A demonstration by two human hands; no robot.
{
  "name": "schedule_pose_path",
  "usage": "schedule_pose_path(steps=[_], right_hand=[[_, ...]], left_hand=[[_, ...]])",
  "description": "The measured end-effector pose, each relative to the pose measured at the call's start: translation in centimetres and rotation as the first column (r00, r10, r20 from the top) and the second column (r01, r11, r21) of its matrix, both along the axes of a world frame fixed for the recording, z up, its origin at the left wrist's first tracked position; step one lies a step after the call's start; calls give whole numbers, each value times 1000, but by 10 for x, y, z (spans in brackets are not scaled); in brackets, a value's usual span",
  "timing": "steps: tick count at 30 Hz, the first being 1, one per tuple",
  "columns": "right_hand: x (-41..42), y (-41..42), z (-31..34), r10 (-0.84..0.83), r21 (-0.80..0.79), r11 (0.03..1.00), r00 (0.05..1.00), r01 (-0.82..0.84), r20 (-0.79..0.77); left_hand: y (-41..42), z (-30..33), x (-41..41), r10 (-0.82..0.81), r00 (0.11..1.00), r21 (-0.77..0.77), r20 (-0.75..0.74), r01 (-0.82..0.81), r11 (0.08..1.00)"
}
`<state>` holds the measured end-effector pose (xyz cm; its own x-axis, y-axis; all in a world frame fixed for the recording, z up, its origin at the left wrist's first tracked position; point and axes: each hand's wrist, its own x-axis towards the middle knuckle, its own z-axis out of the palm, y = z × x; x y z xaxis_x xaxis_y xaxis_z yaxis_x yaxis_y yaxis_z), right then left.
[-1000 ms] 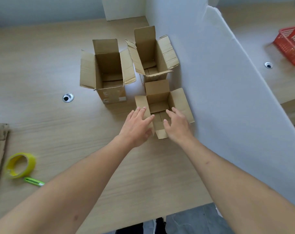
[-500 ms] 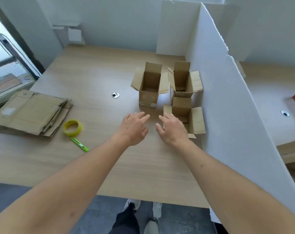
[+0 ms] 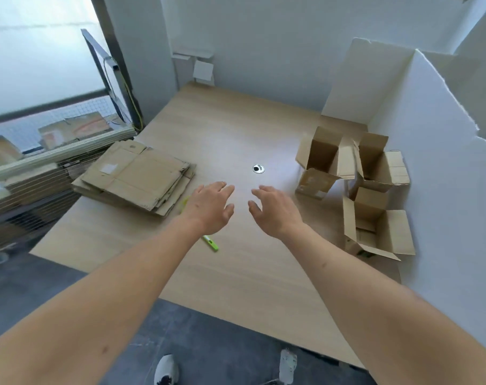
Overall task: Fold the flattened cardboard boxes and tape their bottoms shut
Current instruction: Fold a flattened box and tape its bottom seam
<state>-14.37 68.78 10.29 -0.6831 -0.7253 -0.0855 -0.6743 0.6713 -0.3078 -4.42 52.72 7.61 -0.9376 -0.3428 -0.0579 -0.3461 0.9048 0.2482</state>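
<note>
Cardboard now fills 2 spots: 3 folded boxes (image 3: 375,218) stand at 3 o'clock, and the flat stack (image 3: 136,179) sits at 10 o'clock. Our left hand (image 3: 211,209) and right hand (image 3: 275,212) have left the nearest box, fingers loose and empty, likely heading for another flat.

There are three open boxes: one (image 3: 319,165) at two o'clock, one (image 3: 380,165) beside it, and one (image 3: 375,226) at three o'clock. One pile of flat boxes (image 3: 136,176) lies at ten o'clock. There is one green cutter (image 3: 210,243) and two hands (image 3: 211,209) (image 3: 272,211).
</note>
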Motion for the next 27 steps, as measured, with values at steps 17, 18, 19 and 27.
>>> schedule_pose_path(steps=[17,18,19,27], right_hand=[[54,-275,-52,51,66,996,989,-61,142],[48,-287,-60,47,70,996,988,-58,148],[41,-298,-69,47,76,995,986,-59,159],[-4,-362,-145,-40,134,991,938,-7,345]], left_hand=[[-288,-36,74,50,989,22,140,-53,998],[-300,-40,71,52,987,25,151,-56,998],[-312,-45,67,56,985,26,161,-61,998],[-385,-92,28,105,952,57,288,-127,990]])
